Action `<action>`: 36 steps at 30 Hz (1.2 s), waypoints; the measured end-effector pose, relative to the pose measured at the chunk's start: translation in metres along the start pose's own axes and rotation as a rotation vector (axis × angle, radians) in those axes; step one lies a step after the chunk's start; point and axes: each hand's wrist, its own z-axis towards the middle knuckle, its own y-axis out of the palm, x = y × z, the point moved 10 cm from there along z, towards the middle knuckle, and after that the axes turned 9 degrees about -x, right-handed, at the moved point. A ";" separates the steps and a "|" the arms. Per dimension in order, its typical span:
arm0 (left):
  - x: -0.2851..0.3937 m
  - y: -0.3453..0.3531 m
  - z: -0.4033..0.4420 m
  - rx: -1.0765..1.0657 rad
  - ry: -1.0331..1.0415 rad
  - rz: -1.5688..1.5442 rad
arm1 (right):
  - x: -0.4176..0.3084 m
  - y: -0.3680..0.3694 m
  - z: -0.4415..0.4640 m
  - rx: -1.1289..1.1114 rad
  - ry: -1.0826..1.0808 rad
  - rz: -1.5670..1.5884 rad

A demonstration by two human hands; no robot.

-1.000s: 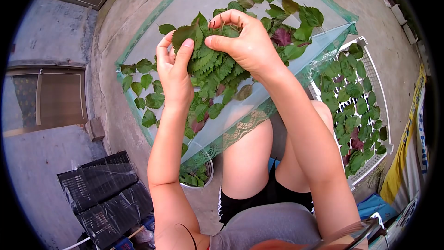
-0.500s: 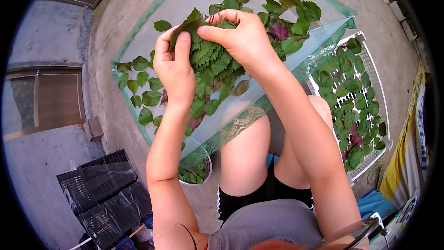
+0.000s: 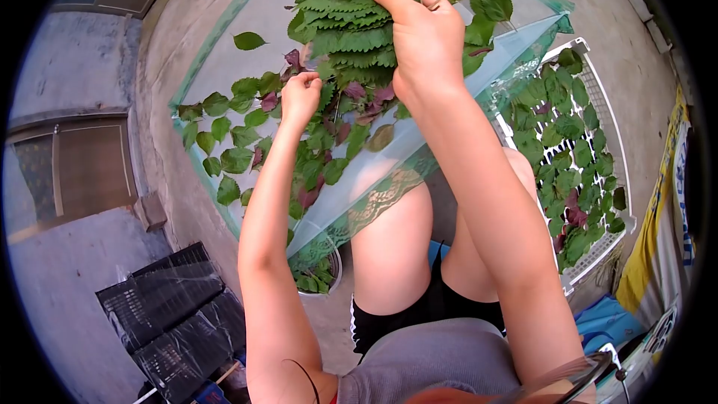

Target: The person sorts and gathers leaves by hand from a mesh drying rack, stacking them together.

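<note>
A thick stack of green, saw-edged perilla leaves (image 3: pixel 348 34) is in my right hand (image 3: pixel 430 38), the thumb pressed on top and the fingers partly hidden behind it. My left hand (image 3: pixel 302 97) is lower and to the left, over the loose leaves, with its fingers pinched together. A dark purple leaf (image 3: pixel 293 62) lies right at its fingertips; whether they grip it or another leaf is unclear. Green and purple loose leaves (image 3: pixel 243 135) are scattered on a sheet of pale netting (image 3: pixel 213 79) with a green edge, partly beneath both hands.
To the right stands a white plastic crate (image 3: pixel 609 116) with leaves spread in it. A white bucket (image 3: pixel 336 266) with leaves shows under the net's lace edge. Stacked black trays (image 3: pixel 176 314) wrapped in film lie at lower left, by a bluish wall (image 3: pixel 82 262).
My left hand has let go of the leaf stack and dropped down toward the loose leaves. My right hand has moved right and now holds the stack alone, tilted into fuller view.
</note>
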 end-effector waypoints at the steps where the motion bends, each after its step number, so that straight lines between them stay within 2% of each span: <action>1: -0.006 0.006 0.005 -0.002 0.000 -0.001 | 0.000 -0.001 0.001 0.002 0.000 -0.001; 4: -0.034 0.023 0.028 0.022 -0.044 0.038 | 0.001 0.000 0.002 -0.001 -0.007 0.053; 5: -0.054 0.034 0.039 -0.024 -0.122 -0.011 | 0.000 0.001 0.002 -0.009 -0.021 0.046; 7: -0.047 0.034 0.041 -0.071 -0.192 -0.060 | -0.002 0.003 0.002 -0.015 -0.041 0.040; 9: -0.056 0.045 0.032 -0.171 -0.452 -0.284 | -0.001 0.006 0.000 -0.034 -0.018 0.091; 10: -0.064 0.052 0.037 -0.175 -0.448 -0.285 | -0.002 0.006 0.001 -0.030 -0.022 0.089; 12: -0.043 0.031 0.050 0.026 -0.144 0.070 | -0.003 0.006 0.000 -0.027 -0.037 0.086; 14: -0.037 0.021 0.045 0.090 -0.153 0.076 | -0.002 0.006 0.001 -0.033 -0.034 0.090; 16: -0.041 0.014 0.033 0.064 -0.304 -0.118 | -0.001 0.006 0.002 -0.038 -0.031 0.096; 20: -0.032 0.000 0.028 0.059 -0.205 0.043 | -0.001 0.005 0.003 -0.032 -0.057 0.081; 22: -0.019 -0.022 0.014 0.247 -0.110 -0.219 | -0.002 0.003 0.002 -0.025 -0.067 0.066; 24: -0.016 -0.031 0.007 0.254 -0.099 -0.288 | 0.000 0.003 0.002 -0.024 -0.050 0.056; 26: -0.026 -0.045 0.003 0.344 -0.101 -0.537 | -0.001 0.003 -0.001 -0.025 -0.050 -0.005; 27: -0.021 -0.056 0.002 0.358 0.015 -0.660 | -0.002 0.003 -0.003 -0.024 -0.048 -0.066; 32: 0.075 -0.156 -0.067 0.609 0.422 -0.858 | 0.007 0.006 -0.005 -0.059 -0.044 -0.290; 35: 0.112 -0.188 -0.105 0.634 0.525 -0.884 | 0.019 0.012 -0.005 -0.136 -0.031 -0.376; 36: 0.123 -0.191 -0.112 0.544 0.629 -0.966 | 0.020 0.014 -0.006 -0.137 -0.032 -0.372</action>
